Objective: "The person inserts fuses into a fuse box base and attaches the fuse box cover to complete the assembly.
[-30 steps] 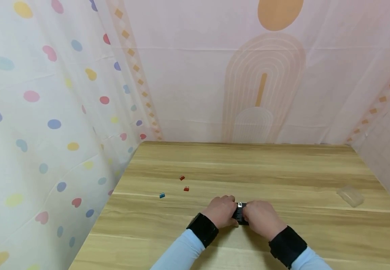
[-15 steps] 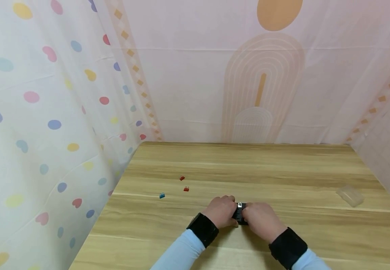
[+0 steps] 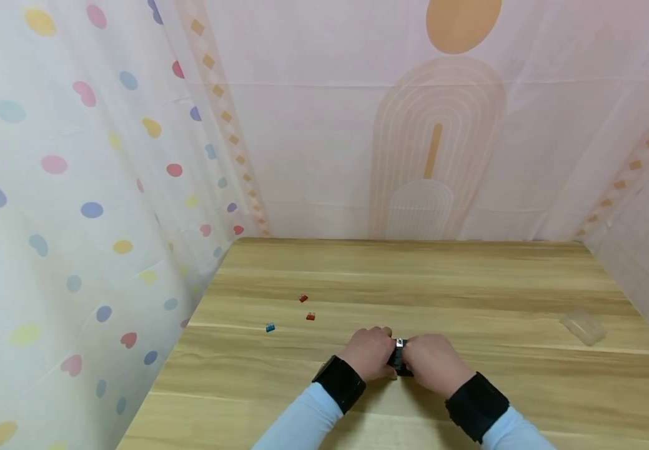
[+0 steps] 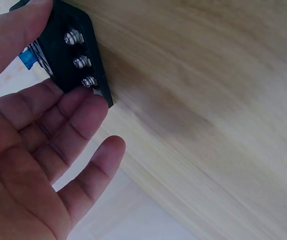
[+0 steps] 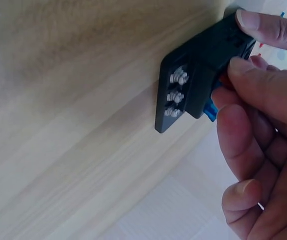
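Observation:
A black fuse block with silver screw terminals is on the wooden table, between both hands. My left hand grips its left side; in the left wrist view, the thumb and fingers hold the block around the screws, with the little finger apart. A blue blade fuse juts from the block's top. My right hand is curled at the block's right side. In the right wrist view, its thumb and fingers pinch a small red fuse, mostly hidden, against the block.
Two red blade fuses and a blue one lie loose on the table, to the left. A clear plastic cover lies at the right. Patterned curtains hang behind and at the sides.

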### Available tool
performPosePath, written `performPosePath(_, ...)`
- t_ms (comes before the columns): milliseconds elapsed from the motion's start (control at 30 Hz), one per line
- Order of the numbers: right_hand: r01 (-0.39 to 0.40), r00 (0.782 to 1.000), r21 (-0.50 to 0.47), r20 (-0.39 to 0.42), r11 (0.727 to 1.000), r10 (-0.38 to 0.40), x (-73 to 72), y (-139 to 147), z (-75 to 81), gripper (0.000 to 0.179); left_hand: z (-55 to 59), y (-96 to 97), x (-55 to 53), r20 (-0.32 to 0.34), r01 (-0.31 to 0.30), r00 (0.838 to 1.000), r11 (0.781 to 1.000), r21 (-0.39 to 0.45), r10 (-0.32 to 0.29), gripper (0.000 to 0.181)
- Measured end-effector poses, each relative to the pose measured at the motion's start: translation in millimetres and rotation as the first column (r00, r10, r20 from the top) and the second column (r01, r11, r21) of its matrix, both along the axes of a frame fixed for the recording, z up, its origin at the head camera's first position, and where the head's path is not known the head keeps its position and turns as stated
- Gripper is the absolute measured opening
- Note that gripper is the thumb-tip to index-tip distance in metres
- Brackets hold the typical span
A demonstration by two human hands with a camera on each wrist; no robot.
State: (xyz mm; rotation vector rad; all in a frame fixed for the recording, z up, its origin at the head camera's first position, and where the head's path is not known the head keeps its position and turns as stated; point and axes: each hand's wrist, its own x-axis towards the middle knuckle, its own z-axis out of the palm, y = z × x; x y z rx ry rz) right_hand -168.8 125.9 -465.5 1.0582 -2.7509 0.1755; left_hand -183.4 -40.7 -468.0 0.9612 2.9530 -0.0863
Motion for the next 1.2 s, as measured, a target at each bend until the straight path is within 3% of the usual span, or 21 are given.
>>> performPosePath(300, -0.029, 1.000, 0.016, 0.003, 0.999, 0.029, -4.4, 2.0, -1.8, 0.027, 2.8, 2.1, -0.3, -0.022, -0.015, 1.000, 0.999, -0.046, 0.014, 0.042)
performPosePath(500, 0.011, 0.997, -0.003, 0.071, 1.000, -0.011, -4.3, 1.8, 1.4, 0.026, 1.1, 1.5, -1.0, -0.018, -0.010, 1.000, 0.999, -0.037, 0.009, 0.042)
performPosePath(833, 0.036, 0.998, 0.014, 0.056, 0.999, -0.037, -2.7, -0.7, 0.2, 0.024, -4.9, 0.2, -3.9, -0.020, -0.006, 1.000, 1.000, -0.029, 0.005, 0.043)
performPosePath(1200, 0.073, 0.992, 0.007, 0.103, 0.997, -0.073, -3.5, -1.7, 2.7, 0.024, -0.9, -0.1, -4.9, 0.018, -0.014, 1.000, 1.000, -0.017, 0.015, 0.043)
